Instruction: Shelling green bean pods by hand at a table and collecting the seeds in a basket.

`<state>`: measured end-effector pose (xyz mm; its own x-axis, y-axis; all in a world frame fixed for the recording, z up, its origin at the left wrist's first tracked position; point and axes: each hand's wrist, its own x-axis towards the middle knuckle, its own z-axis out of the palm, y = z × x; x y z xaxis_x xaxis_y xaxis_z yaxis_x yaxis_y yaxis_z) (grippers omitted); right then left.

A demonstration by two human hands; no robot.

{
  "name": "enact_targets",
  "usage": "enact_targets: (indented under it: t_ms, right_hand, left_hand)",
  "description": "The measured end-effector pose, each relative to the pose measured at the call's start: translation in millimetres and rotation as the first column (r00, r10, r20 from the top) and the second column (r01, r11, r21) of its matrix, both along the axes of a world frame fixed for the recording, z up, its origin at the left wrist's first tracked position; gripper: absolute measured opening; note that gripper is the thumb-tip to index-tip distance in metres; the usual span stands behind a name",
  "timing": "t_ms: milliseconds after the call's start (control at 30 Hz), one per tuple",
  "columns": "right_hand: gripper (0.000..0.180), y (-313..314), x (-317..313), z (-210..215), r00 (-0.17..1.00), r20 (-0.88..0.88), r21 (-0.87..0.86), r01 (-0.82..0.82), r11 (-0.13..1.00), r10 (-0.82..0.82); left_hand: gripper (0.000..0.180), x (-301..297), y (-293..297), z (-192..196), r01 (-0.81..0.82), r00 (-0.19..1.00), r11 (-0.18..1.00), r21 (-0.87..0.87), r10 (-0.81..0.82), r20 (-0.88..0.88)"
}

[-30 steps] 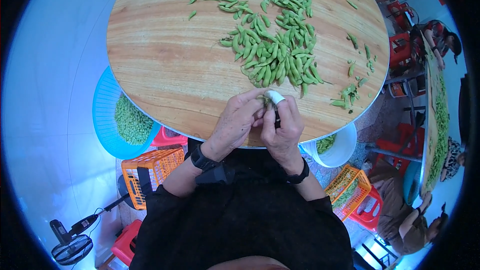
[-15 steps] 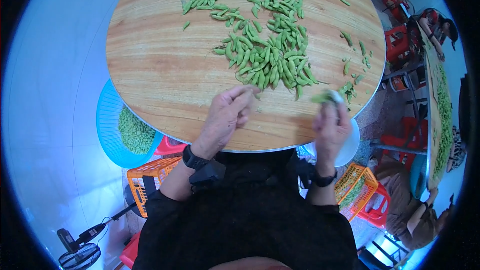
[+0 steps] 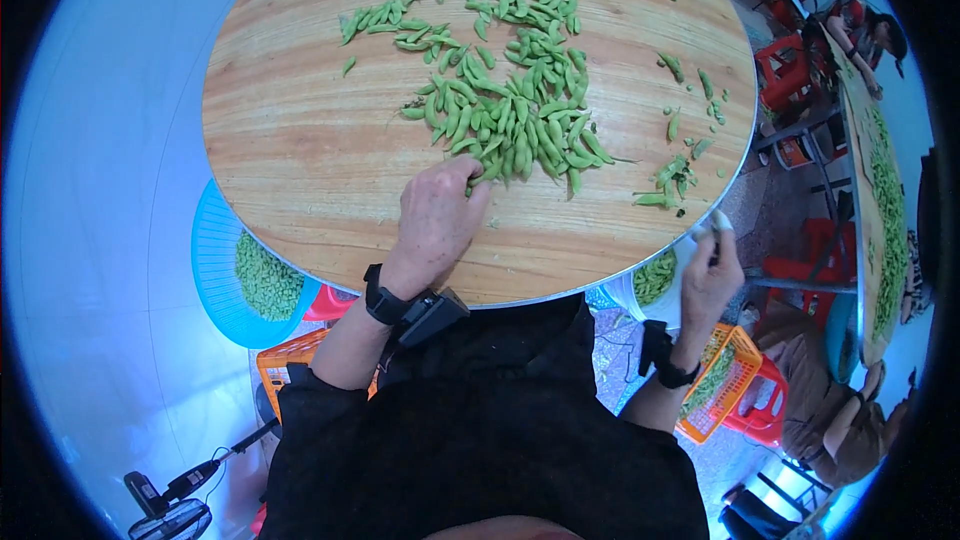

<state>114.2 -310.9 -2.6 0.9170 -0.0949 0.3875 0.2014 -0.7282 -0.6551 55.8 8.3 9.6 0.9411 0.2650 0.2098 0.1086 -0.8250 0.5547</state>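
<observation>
My left hand [image 3: 440, 222] is at the near left edge of a pile of green soybean pods [image 3: 520, 130] on the round wooden table [image 3: 320, 170]. Its thumb and fingers are closed on a pod [image 3: 470, 190], mostly hidden by them. Off the table's right rim, beside a white bucket [image 3: 682, 285], is my right hand [image 3: 712, 265]. Its fingers are curled together, with a white covering at one fingertip; whatever they hold is hidden. Shelled beans or pods [image 3: 655, 278] show green inside the bucket. Loose pods and scraps [image 3: 672, 178] lie near the right rim.
A blue basin [image 3: 215, 260] of shelled green beans stands below the table's left side. Orange baskets [image 3: 718, 380] and red stools [image 3: 765, 395] are near my sides. A fan [image 3: 175, 515] is at lower left. Other people sit by another table [image 3: 850, 200] on the right.
My right hand has moved right and down, from above the table to off its rim; the green pod in it no longer shows. My left hand has closed at the pile's edge.
</observation>
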Motion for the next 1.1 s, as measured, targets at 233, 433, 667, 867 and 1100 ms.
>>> enact_targets:
  t_ms: [233, 433, 667, 867, 1100]
  right_hand:
    - [0.028, 136.5, -17.2, 29.8, 0.676, -0.241, 0.605, -0.456, 0.652, 0.697]
    - [0.031, 164.2, -19.2, 40.2, 0.277, -0.28, 0.913, -0.218, 0.344, 0.919]
    - [0.028, 165.3, -16.6, 28.6, 0.244, -0.283, 0.911, -0.235, 0.34, 0.928]
    - [0.024, 155.3, -7.0, 19.7, 0.077, -0.131, 0.988, 0.087, 0.124, 0.988]
    - [0.017, 162.5, -28.1, 26.3, 0.467, -0.322, 0.687, -0.483, 0.543, 0.824]
  left_hand:
    - [0.012, -17.5, 18.4, 15.8, 0.015, 0.993, 0.658, -0.753, -0.095, -0.063]
    - [0.012, -39.1, 23.2, 19.0, -0.051, 0.972, 0.181, -0.982, -0.218, -0.09]
    - [0.007, -43.7, 19.6, 9.6, -0.057, 0.982, 0.327, -0.943, -0.153, -0.112]
    - [0.01, -44.0, 15.4, 3.0, -0.095, 0.957, -0.342, -0.935, -0.29, 0.008]
    - [0.013, -43.8, -1.2, 3.2, -0.069, 0.979, 0.409, -0.91, -0.147, -0.14]
